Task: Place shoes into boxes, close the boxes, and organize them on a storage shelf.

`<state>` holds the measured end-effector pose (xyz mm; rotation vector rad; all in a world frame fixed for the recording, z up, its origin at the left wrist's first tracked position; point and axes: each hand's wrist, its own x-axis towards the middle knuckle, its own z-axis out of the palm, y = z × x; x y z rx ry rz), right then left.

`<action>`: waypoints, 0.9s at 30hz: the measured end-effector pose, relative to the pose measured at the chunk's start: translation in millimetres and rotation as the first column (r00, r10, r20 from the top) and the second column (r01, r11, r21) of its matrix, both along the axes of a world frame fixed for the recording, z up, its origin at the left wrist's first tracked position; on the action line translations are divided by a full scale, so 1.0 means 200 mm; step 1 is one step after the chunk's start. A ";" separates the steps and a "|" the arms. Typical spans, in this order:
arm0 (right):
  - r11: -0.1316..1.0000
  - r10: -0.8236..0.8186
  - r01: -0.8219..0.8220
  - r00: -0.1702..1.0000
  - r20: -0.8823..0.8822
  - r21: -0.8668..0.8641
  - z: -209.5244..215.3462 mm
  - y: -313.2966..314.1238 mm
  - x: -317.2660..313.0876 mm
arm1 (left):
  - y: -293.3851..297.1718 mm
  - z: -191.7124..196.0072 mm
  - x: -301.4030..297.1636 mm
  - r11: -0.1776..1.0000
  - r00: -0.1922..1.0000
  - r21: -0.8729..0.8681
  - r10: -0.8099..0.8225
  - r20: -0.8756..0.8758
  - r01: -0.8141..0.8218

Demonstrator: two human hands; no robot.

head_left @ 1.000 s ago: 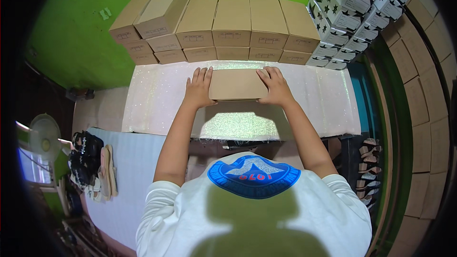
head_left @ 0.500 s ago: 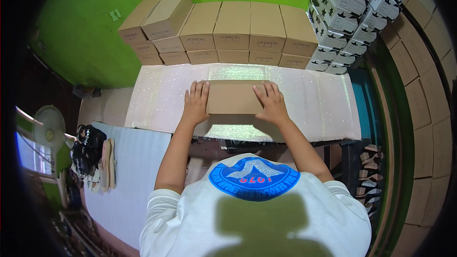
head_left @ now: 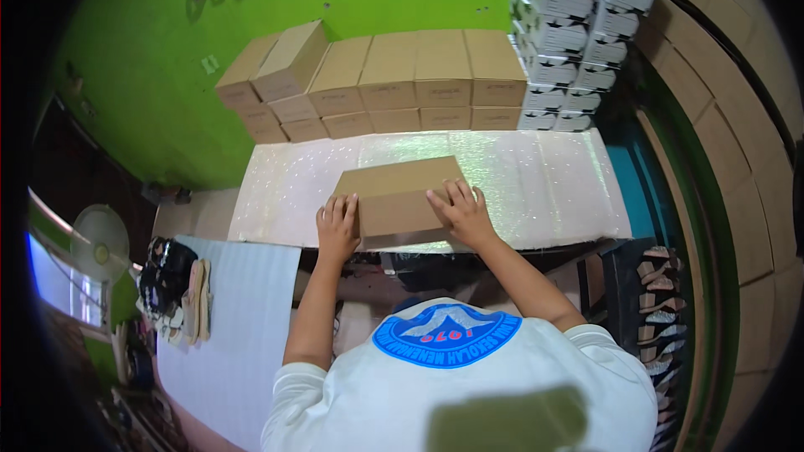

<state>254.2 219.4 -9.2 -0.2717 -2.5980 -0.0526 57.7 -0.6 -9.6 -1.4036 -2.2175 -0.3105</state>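
Observation:
A closed brown cardboard box (head_left: 404,213) is between my two hands above the front part of a table covered with shimmering pinkish-white cloth (head_left: 544,184). Its upper face and the side toward me both show, and it lies slightly askew. My left hand (head_left: 338,224) grips the left end, fingers over the edge and thumb hidden. At the right end, my right hand (head_left: 462,213) has its thumb on the near side and its fingers over the top edge. Whether the box's underside touches the cloth, I cannot tell.
Several brown boxes (head_left: 441,92) are stacked along the green wall. Beside them rises a tall stack of star-patterned white boxes (head_left: 554,42). To the left, black shoes (head_left: 167,272) sit on a pale side table (head_left: 243,318) near a fan (head_left: 100,243). Shoes (head_left: 660,310) line a rack at right.
The box has come nearer to the table's front edge and turned slightly, so two of its faces now show. Both hands moved with it. The whole view has shifted, showing more wall.

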 end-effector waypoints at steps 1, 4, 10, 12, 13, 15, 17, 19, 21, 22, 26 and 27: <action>1.000 0.000 0.000 1.000 0.028 -0.026 0.01 -0.01 0.05 | -0.03 -0.01 0.04 1.000 1.000 0.009 -0.024 -0.009 0.024; 0.995 -0.006 0.017 0.995 0.104 -0.102 0.02 -0.05 0.22 | -0.05 0.01 0.17 0.998 0.998 0.013 -0.066 0.019 0.066; 0.989 -0.132 0.132 0.991 -0.002 0.073 0.00 -0.18 0.56 | -0.11 -0.03 0.39 0.995 0.994 -0.012 -0.102 -0.038 0.101; 0.983 -0.182 0.182 0.983 0.013 0.018 0.03 -0.26 0.71 | -0.13 -0.03 0.49 0.991 0.981 0.002 -0.129 -0.146 0.131; 0.980 -0.200 0.199 0.980 0.015 0.028 0.05 -0.30 0.78 | -0.14 -0.03 0.54 0.989 0.979 0.011 -0.145 -0.143 0.148; 0.971 -0.237 0.237 0.971 -0.004 0.036 0.07 -0.37 0.91 | -0.17 -0.03 0.63 0.975 0.960 0.057 -0.199 -0.195 0.214; 0.963 -0.265 0.265 0.964 -0.001 0.041 0.08 -0.46 1.04 | -0.23 -0.02 0.74 0.967 0.954 0.063 -0.231 -0.193 0.247; 0.954 -0.296 0.295 0.955 0.001 0.052 0.10 -0.51 1.14 | -0.28 0.01 0.83 0.955 0.938 0.070 -0.269 -0.221 0.290; 0.958 -0.278 0.277 0.960 0.008 0.079 0.13 -0.56 1.27 | -0.33 0.05 0.93 0.942 0.929 0.080 -0.305 -0.207 0.327; 0.952 -0.294 0.292 0.956 0.009 0.087 0.15 -0.57 1.33 | -0.35 0.07 0.98 0.934 0.924 0.079 -0.329 -0.197 0.349; 0.935 -0.316 0.309 0.949 0.016 0.176 0.30 -0.63 1.54 | -0.39 0.18 1.12 0.919 0.892 0.043 -0.369 -0.259 0.393; 0.929 -0.318 0.307 0.948 0.019 0.207 0.34 -0.63 1.60 | -0.39 0.22 1.15 0.914 0.887 0.045 -0.378 -0.266 0.403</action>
